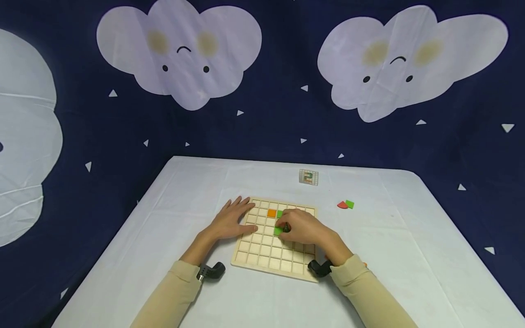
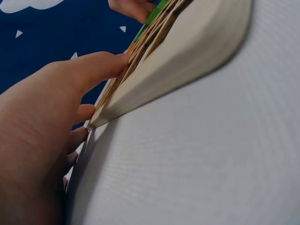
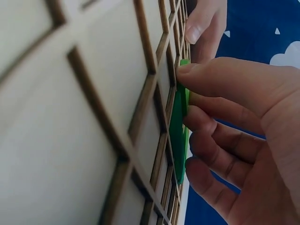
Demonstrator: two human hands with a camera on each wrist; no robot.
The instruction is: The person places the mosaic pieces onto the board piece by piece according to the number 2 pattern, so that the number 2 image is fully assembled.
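Observation:
A light wooden grid board [image 1: 262, 263] lies on the white table, divided by raised strips into small squares. My right hand [image 1: 303, 226] is over its middle and pinches a green square tile [image 1: 278, 231] at the grid; in the right wrist view the thumb and fingertips meet the edge of the green tile [image 3: 177, 133]. Farther up the board sit an orange square tile [image 1: 271, 213] and, beside it, another green tile [image 1: 280, 213] partly covered by the right hand. At the board's left edge rests my left hand [image 1: 230, 221], fingers extended, its thumb lying on the grid.
Behind the board stands a small card [image 1: 308, 177] with a gridded picture. To the right lie a red rounded piece [image 1: 342, 205] and a green square [image 1: 350, 204] together. An orange piece [image 1: 365, 264] peeks out by the right sleeve [image 1: 352, 273].

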